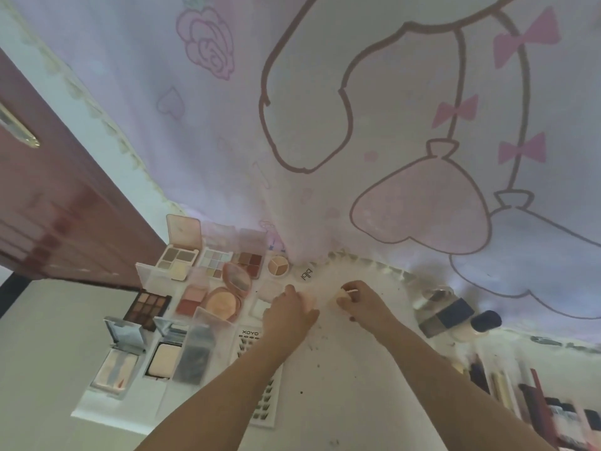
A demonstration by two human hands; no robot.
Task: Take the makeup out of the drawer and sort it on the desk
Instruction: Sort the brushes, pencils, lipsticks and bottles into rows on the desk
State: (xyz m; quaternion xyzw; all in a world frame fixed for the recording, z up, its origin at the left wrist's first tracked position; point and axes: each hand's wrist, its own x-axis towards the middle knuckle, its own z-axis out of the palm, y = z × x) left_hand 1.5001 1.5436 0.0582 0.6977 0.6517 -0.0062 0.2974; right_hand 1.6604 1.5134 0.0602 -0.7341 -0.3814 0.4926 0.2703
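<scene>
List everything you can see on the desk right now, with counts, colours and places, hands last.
Open eyeshadow palettes: about four, beige, pastel, red-brown and dark brown, back-left.
Round tan three-shade pot: one, right of the palettes.
Round pink open compact: one, centre-left.
Pink two-pan blush palette: one, left of the compact.
Silver-lidded powder compacts: two, front-left.
White false-lash card: one, under the left forearm.
White round lid with lettering: one, behind the hands.
Dark-capped bottles: roughly three, blurred, right.
Drawer contents: blurred, lower right.
Pink cartoon-print cloth: one, backdrop.
Left hand: on a pale item, grip unclear.
Right hand: pinching a small cream, white-tipped item.
</scene>
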